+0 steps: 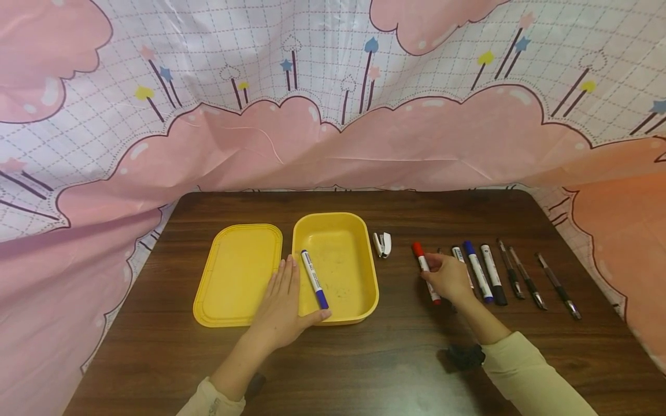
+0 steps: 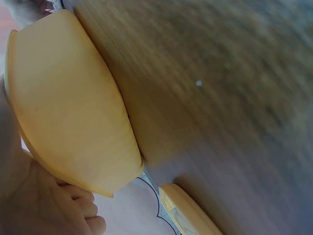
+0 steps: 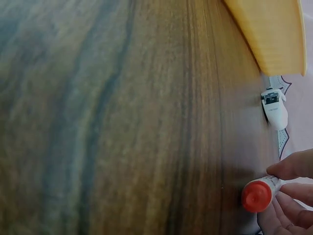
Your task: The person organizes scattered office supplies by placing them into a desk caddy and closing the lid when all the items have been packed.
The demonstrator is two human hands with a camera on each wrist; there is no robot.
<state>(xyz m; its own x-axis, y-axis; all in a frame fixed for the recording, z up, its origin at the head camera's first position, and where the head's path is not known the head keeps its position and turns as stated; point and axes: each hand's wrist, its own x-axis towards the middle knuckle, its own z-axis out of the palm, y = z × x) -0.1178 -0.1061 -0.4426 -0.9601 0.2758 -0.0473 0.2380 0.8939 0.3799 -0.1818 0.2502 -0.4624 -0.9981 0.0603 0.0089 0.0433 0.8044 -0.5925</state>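
My left hand (image 1: 278, 315) rests on the left rim of a yellow plastic box (image 1: 372, 260), fingers straight, thumb stretched over the near corner. Inside the box a white marker with a blue cap (image 1: 314, 276) lies aslant along the left side. To the right, my right hand (image 1: 451, 277) pinches a red-and-white marker (image 1: 424, 264) between thumb and fingers. The red end of that marker (image 3: 257, 197) faces the camera in the right wrist view, close over the table. The left wrist view shows the outer wall of the box (image 2: 73, 103) beside the hand.
A flat yellow lid (image 1: 239, 271) lies left of the box. A small white stapler (image 1: 383, 245) sits at its right. Beyond my right hand are a blue marker (image 1: 477, 271), a black-capped marker (image 1: 493, 274) and several pens (image 1: 526, 277). A patterned cloth (image 1: 333, 138) hangs behind the table.
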